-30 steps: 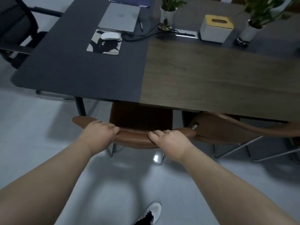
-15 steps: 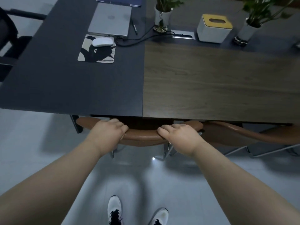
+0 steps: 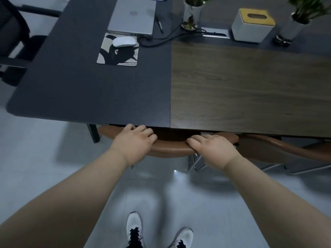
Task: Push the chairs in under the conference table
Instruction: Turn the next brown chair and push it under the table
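Both hands, left hand [image 3: 133, 140] and right hand [image 3: 214, 147], grip the chair back [image 3: 172, 148], lying crosswise just under the tabletop [image 3: 125, 97] edge; seat seemingly tucked beneath.

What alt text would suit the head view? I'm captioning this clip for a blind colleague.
Seen from above, a person's left hand and right hand grip the curved back of a brown chair tucked against the edge of a conference table. A closed laptop, mouse, tissue box and potted plants sit at the table's far side.
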